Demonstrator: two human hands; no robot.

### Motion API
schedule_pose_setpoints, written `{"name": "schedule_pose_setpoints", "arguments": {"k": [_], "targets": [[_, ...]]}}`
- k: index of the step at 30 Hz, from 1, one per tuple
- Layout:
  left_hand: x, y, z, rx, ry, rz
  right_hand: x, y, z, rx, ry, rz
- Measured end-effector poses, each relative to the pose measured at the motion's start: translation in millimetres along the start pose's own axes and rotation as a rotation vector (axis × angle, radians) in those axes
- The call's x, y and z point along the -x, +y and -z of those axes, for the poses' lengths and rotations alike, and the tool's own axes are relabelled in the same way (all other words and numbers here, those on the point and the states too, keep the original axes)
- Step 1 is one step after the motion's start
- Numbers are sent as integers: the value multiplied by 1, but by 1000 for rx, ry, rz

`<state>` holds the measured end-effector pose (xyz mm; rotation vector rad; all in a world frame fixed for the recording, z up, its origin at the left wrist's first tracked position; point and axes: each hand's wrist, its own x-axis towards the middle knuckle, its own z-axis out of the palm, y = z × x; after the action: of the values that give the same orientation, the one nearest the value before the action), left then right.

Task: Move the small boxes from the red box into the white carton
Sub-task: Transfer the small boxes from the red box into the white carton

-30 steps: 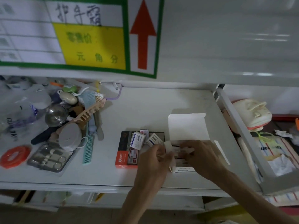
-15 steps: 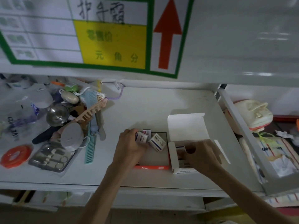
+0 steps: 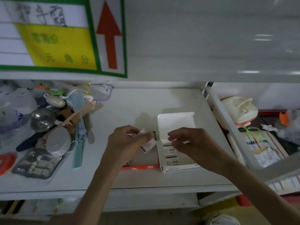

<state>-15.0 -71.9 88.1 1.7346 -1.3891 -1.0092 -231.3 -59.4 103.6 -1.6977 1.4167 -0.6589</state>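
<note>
Shelf of smooth white board lay under both hands. Half a second earlier the left hand was reaching into the flat red box; now its fingers had clamped on several small boxes, lifted toward the white carton. Right hand hovered above, fingers loosely apart, over glossy cartons already packed inside.

- Shelf: white, carrying the clutter at its left end.
- Price sign: yellow panel, green border, red arrow pointing up, fixed to the shelf edge above.
- Pink comb: tilted, resting on the pile.
- Teal comb: lying flat, beside the manicure set.
- Metal bowl: within the pile.
- Orange ring: far left.
- Cream bag: in the right-hand compartment.
</note>
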Motion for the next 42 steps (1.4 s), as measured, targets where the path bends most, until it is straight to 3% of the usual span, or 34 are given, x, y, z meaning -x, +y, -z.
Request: {"name": "schedule_pose_setpoints", "arguments": {"k": [3, 6, 9, 13, 17, 21, 25, 29, 34, 36, 42], "targets": [[9, 25, -13, -148, -215, -198, 3, -5, -2, -116, -60, 17], [10, 38, -32, -368, -261, -412, 4, -7, 4, -390, -31, -33], [5, 41, -54, -459, -311, -504, 3, 1, 13, -287, 68, -104], [9, 42, -76, -407, -378, -603, 4, 12, 24, -159, 99, -153], [13, 27, -80, -255, -350, -567, 2, 20, 27, 44, 140, -109], [14, -4, -55, -76, -20, -367, -6, 33, 32, 225, 77, -172], [2, -40, -29, -207, 188, -132, -14, 41, 32, 350, -66, -212], [-9, -58, -22, -308, 110, -61, -24, 47, 29, 365, -259, -304], [-17, -51, -30, -204, -61, -188, -28, 51, 28, 465, -395, -322], [-23, -51, -34, -280, -125, -214, -26, 50, 26, 533, -453, -289], [-43, -40, -33, -630, -157, -396, -28, 49, 19, 664, -393, -247]]}}
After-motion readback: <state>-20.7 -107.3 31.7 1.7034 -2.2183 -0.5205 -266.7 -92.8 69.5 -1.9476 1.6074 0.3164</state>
